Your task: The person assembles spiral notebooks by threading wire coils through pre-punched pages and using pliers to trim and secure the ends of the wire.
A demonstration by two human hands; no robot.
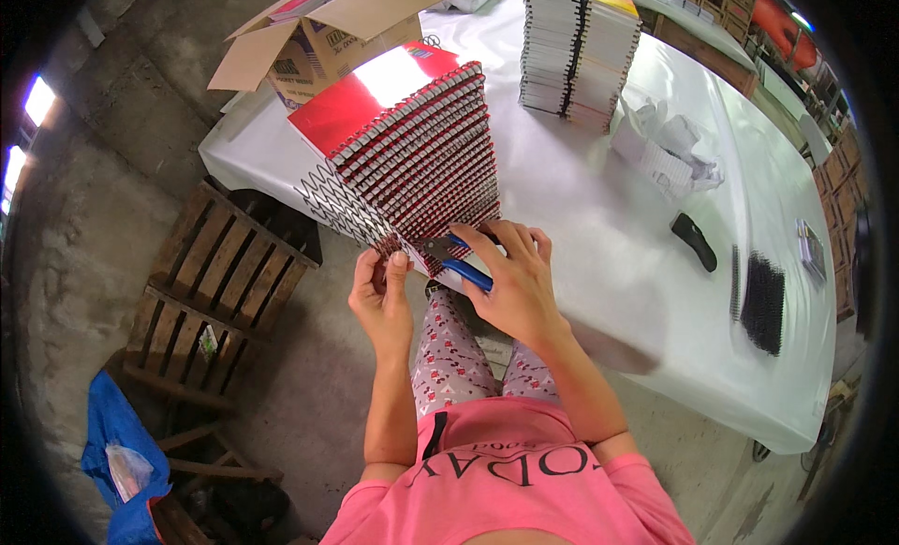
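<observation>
A tall stack of red-covered spiral notebooks stands at the table's near left edge, bound edges toward me. Black wire coil ends stick out in a zigzag from its left side. My right hand grips blue-handled cutting pliers, whose metal jaws lie against the low near corner of the stack. Beside the jaws, my left hand is closed in a pinch at the same corner, next to the lowest coil ends. What its fingertips hold is too small to make out.
An open cardboard box stands behind the stack. Farther back on the white-covered table are more spiral-bound books. Crumpled plastic, a black object and black wire coils lie to the right. Wooden slatted pallets are at left.
</observation>
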